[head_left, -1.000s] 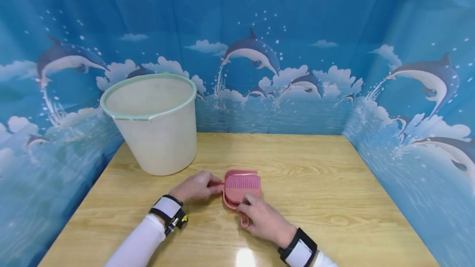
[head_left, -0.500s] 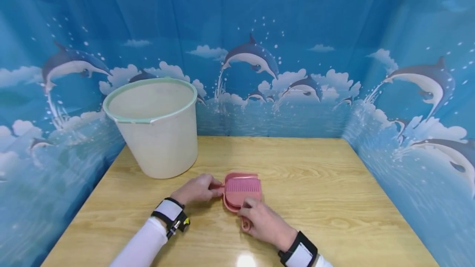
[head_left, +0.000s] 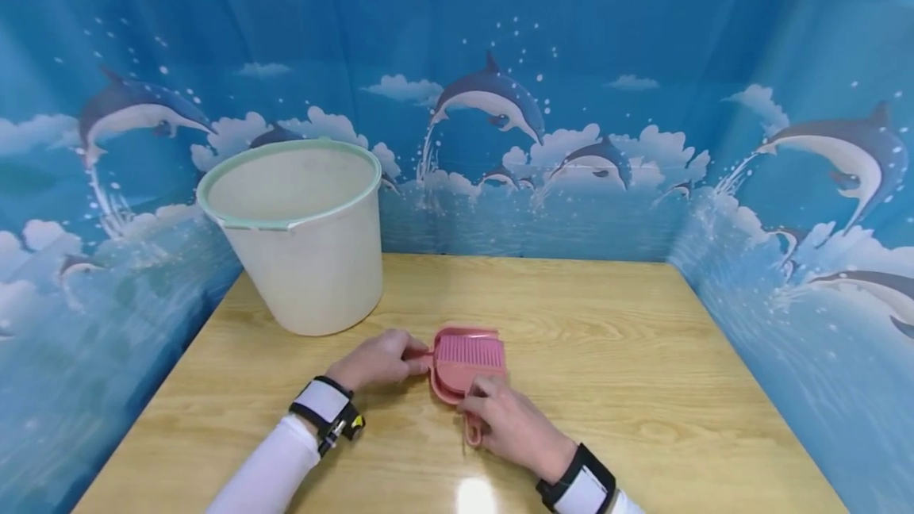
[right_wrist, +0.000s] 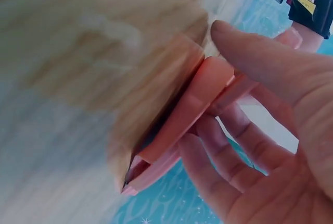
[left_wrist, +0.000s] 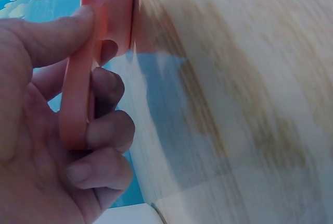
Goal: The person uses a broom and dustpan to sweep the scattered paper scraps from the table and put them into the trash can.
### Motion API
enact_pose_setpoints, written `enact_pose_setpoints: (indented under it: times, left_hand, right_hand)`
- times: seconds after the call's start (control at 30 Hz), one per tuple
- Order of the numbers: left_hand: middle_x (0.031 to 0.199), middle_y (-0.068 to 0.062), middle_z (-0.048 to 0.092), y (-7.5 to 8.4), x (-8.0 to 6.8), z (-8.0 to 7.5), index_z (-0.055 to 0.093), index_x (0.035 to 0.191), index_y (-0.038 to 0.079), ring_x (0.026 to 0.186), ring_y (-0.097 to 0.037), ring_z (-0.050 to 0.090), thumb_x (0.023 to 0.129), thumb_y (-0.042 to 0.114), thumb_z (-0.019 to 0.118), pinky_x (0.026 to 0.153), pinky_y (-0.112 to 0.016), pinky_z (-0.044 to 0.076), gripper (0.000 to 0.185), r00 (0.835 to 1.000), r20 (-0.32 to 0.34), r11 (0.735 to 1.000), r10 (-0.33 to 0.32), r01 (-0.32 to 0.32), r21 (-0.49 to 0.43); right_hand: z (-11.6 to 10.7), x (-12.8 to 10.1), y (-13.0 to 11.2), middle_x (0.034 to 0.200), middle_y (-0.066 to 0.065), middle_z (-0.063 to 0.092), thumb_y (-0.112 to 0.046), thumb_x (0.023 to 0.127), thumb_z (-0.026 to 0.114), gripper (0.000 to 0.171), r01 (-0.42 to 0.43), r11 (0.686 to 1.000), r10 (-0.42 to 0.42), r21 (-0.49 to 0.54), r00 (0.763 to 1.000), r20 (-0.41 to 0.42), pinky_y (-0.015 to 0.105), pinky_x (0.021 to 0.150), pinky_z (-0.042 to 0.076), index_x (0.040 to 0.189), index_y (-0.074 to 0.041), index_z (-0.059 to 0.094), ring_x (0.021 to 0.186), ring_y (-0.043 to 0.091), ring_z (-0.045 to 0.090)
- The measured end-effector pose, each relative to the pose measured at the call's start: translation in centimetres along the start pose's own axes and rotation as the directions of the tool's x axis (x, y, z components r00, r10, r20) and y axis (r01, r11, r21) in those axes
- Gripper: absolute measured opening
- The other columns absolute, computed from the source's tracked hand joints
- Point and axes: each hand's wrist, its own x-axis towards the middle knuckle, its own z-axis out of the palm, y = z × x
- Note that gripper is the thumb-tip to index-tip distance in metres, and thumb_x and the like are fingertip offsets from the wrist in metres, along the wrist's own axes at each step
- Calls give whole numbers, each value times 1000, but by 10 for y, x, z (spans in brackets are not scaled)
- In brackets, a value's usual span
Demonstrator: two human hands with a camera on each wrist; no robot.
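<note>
A small pink dustpan lies at the near middle of the table with a matching pink hand brush set in it, its bristles pointing away. My left hand grips the dustpan's handle; in the left wrist view, thumb and curled fingers close round it. My right hand holds the brush near the root of its handle, whose looped end shows beside the fingers. Pink plastic lies against the right fingers in the right wrist view; the exact contact is partly hidden.
A tall whitish bucket with a green rim stands at the back left of the wooden table. A blue dolphin-print curtain encloses the back and both sides. Each wrist wears a black strap.
Both hands keep their places on the dustpan and brush. The brush's looped handle end shows slightly more beside my right hand. The head view shifts a little.
</note>
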Motion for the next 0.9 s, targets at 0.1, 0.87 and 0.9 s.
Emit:
enact_pose_setpoints:
  times: [0.1, 0.87, 0.9]
  left_hand:
    - [96, 5, 72, 0, -4, -1, 74, 122, 21, 71, -12, 59, 100, 39, 65, 60, -31, 49, 30, 1000, 5, 999, 22, -22, 24]
    - [158, -19, 43, 27, 9, -46, 44, 154, 10, 142, -39, 46, 96, 67, 55, 113, -55, 40, 81, 964, -238, 916, 123, -17, 402]
    - [158, -19, 42, 29, 13, -48, 44, 154, 10, 143, -39, 45, 96, 67, 54, 114, -55, 40, 82, 960, -246, 903, 136, -18, 428]
  right_hand:
    - [-4, -2, -1, 101, -8, 54, 3, 71, 82, 49, 5, 1000, -6, 23, 1000, 19, 20, 78, 51, 116, -15, 75, 92, 6, 51]
    - [-60, 9, 70, 143, 12, 58, -23, 99, 66, 44, -74, 977, 71, 200, 997, 22, 58, 111, 41, 141, -10, 59, 133, 33, 54]
    - [-62, 11, 76, 146, 14, 56, -26, 100, 65, 47, -98, 978, 99, 186, 995, 2, 58, 112, 40, 143, -9, 57, 136, 35, 51]
